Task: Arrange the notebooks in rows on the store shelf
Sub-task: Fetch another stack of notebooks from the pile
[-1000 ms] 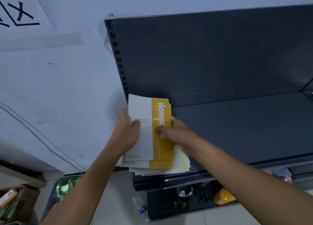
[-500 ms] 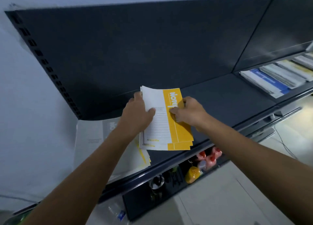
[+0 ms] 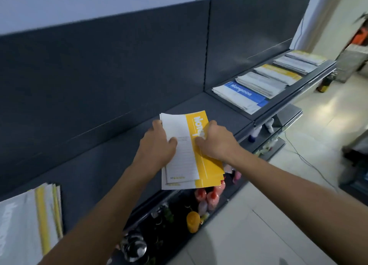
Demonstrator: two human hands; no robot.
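Yellow-white notebooks (image 3: 190, 161), long axis front-to-back over shelf (image 3: 99, 165), title end toward back panel (image 3: 99, 75); left grip (image 3: 157, 145) and right grip (image 3: 217, 143) both hold them.

Single head-worn wide-angle view, looks forward and down, close above the dark shelf (image 3: 111, 165), shelf runs from near left to far right, floor (image 3: 258, 225) fills the near right

Your notebooks (image 3: 191, 151) are white, faintly ruled, with a yellow band; at two o'clock, a blue-banded notebook (image 3: 243, 94) on the dark grey shelf (image 3: 111, 165).
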